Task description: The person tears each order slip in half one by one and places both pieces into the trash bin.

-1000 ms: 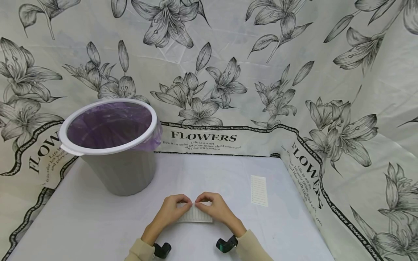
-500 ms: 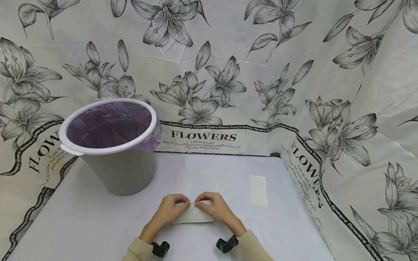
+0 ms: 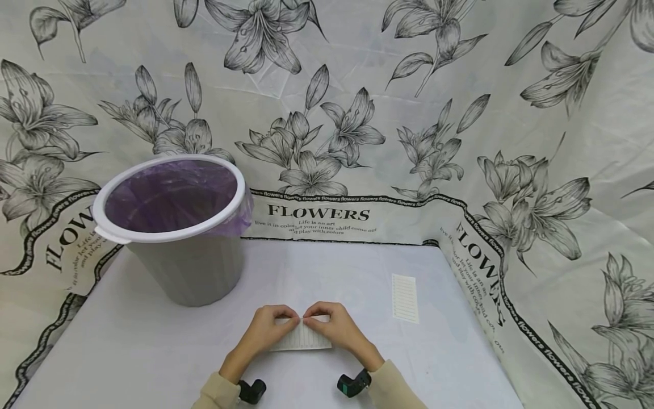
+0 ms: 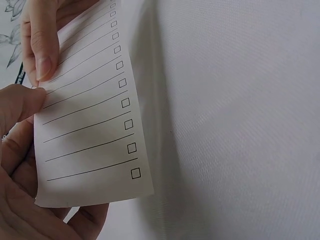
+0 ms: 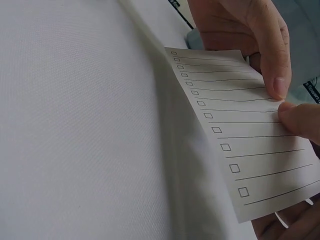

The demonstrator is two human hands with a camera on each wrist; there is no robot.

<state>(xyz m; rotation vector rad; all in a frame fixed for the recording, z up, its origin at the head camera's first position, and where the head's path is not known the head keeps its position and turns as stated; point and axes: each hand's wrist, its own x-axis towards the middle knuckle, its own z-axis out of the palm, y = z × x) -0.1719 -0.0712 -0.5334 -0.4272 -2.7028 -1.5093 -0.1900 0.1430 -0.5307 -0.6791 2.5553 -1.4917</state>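
Note:
A white checklist sheet (image 4: 90, 135), ruled with lines and a column of small square boxes, is held up between both hands. My left hand (image 3: 268, 329) pinches its far long edge near the middle, thumb in front and fingers behind. Right beside it, my right hand (image 3: 334, 326) pinches the same edge, the two thumb tips almost meeting in the right wrist view. The sheet (image 5: 240, 135) bows slightly around the thumbs, and no tear shows in it. Its lower edge hangs toward me, close over the white tabletop.
A second lined sheet (image 3: 405, 299) lies flat on the table (image 3: 347, 272) to the right. At the back left stands a grey bin (image 3: 189, 272) with a white rim and purple liner. Flower-printed cloth (image 3: 327, 113) hangs behind and along the sides.
Both hands keep their pinch on the sheet. The left hand shifted slightly left and came back a little; the gap between the fingertips is a touch narrower now.

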